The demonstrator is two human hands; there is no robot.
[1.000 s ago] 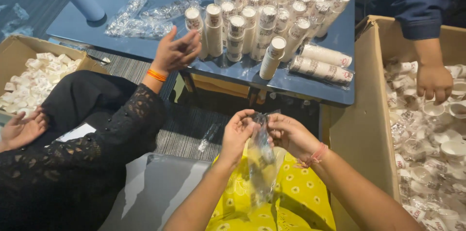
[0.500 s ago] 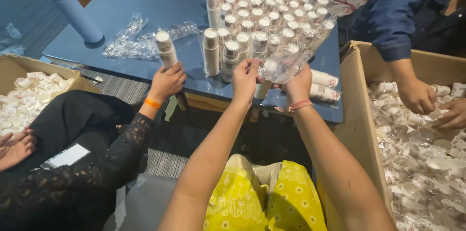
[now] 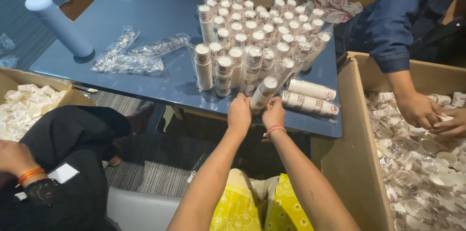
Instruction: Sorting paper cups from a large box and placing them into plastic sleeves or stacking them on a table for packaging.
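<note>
Both hands are down at the near edge of the blue table [image 3: 145, 22] now. A second ago they were up in front of the chest working an empty clear sleeve; half a second ago they were already stretched out toward the table. The left hand [image 3: 239, 112] is closed around the lower end of a wrapped stack of paper cups [image 3: 264, 92], fingers curled, and the right hand [image 3: 274, 114], with a pink band at the wrist, pinches the same stack from the other side. The stack leans away from the person, its white top tipped toward the crowd of upright cup stacks [image 3: 252, 32] just behind it. So a filled sleeve is arriving at the table and joining the batch.

Just to the right, two wrapped stacks lie on their sides [image 3: 310, 97] near the table edge. Further left, empty plastic sleeves [image 3: 131, 56] are strewn over the tabletop, and a pale blue cylinder [image 3: 60, 26] stands well apart at the far left corner.

On the right, a co-worker in a blue sleeve [image 3: 393, 27] has both hands in a cardboard box [image 3: 357, 129] of loose cups. On the left, a second person in black, an orange band at the wrist, has drawn the arm back from the table since a moment ago; it now rests low beside another box of cups [image 3: 22, 109].
</note>
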